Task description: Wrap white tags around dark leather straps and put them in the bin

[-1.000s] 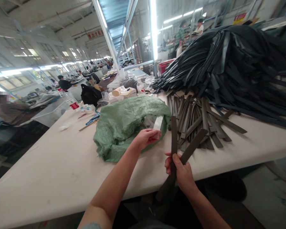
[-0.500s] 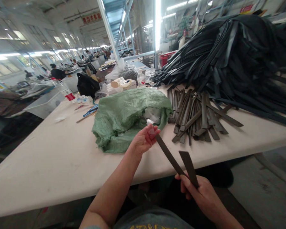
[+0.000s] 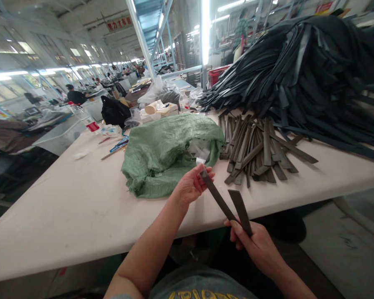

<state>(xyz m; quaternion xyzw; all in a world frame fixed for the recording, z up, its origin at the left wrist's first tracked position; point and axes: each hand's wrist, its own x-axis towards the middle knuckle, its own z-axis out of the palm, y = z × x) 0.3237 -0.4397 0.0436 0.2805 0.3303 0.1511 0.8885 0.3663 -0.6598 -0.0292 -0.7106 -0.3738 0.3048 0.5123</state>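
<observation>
My right hand (image 3: 255,245) is closed round two dark leather strips (image 3: 238,209) that fan upward from its fingers, below the table's front edge. My left hand (image 3: 191,185) pinches the upper tip of the longer strip (image 3: 216,195) together with a small white slip (image 3: 200,161). Both hands hover just in front of the white table (image 3: 65,216). A crumpled green woven sack (image 3: 165,153) lies on the table right behind my left hand. To its right sits a small pile of short dark strips (image 3: 255,151).
A big heap of long black straps (image 3: 311,74) fills the table's right back. A black bag (image 3: 114,112), a cardboard box (image 3: 158,111), plastic bags and pens (image 3: 116,147) lie at the back left. Other people work at distant tables (image 3: 75,96).
The right hand dropped from above the table edge to lower, near my lap, with the two strips. The left hand left the sack's opening with a white slip and took the longer strip's tip.
</observation>
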